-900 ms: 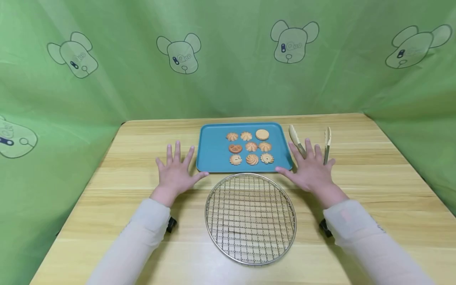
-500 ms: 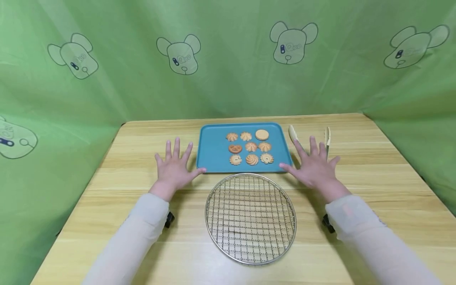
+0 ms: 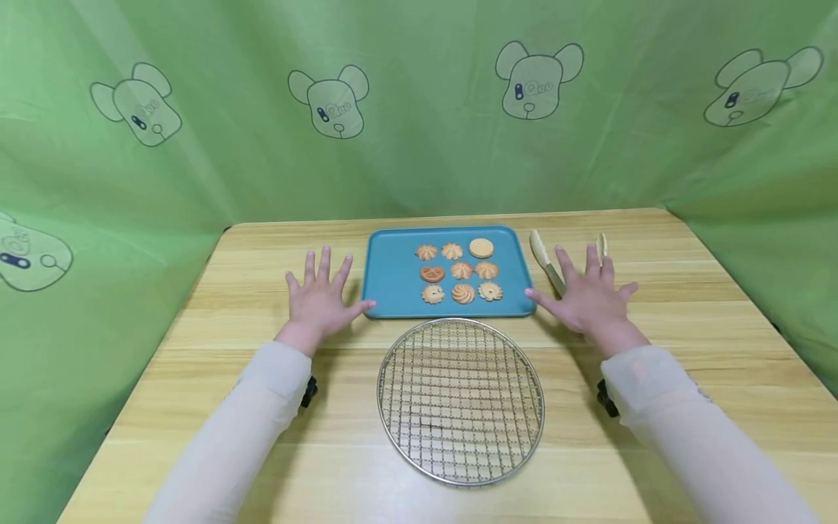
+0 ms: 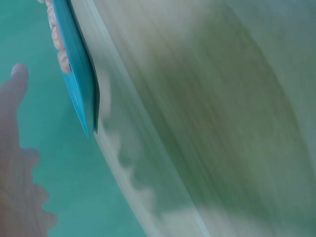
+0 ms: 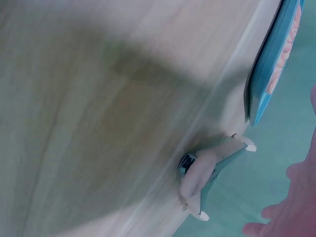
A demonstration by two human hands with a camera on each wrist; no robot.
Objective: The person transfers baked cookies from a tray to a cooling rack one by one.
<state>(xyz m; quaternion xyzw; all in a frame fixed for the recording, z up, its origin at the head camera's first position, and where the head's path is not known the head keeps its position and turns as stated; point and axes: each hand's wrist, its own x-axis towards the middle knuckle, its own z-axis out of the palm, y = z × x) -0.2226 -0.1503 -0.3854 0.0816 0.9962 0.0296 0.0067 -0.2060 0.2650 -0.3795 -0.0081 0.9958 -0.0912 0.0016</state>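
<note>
Currently, left hand: released; the left hand is back-up, fingers straight and fanned, raised over the table, its shadow falling on the wood apart from it in the left wrist view.
Left thumb: points inward, its tip overlapping the tray's near left corner in the head view.
Right hand: likewise released; the right hand has fingers spread, thumb turned in towards the tray's near right corner.
Tongs: the tongs lie on the table to the right of the tray, arms spread, pale tips pointing away from the person; the right hand hides part of them in the head view, but the right wrist view shows hand and tongs apart.
Tray: blue tray, rectangular, lying flat between the two hands towards the far edge of the table.
Cookies: nine cookies on the tray in three rows of three, right of its middle; a darker pretzel shape starts the middle row, a flat round one ends the far row.
Rack: round wire rack, flat, just nearer the person than the tray, between the forearms.
Wrists: pale sleeves.
Surround: wood-grain table; green curtain printed with animal heads.
</note>
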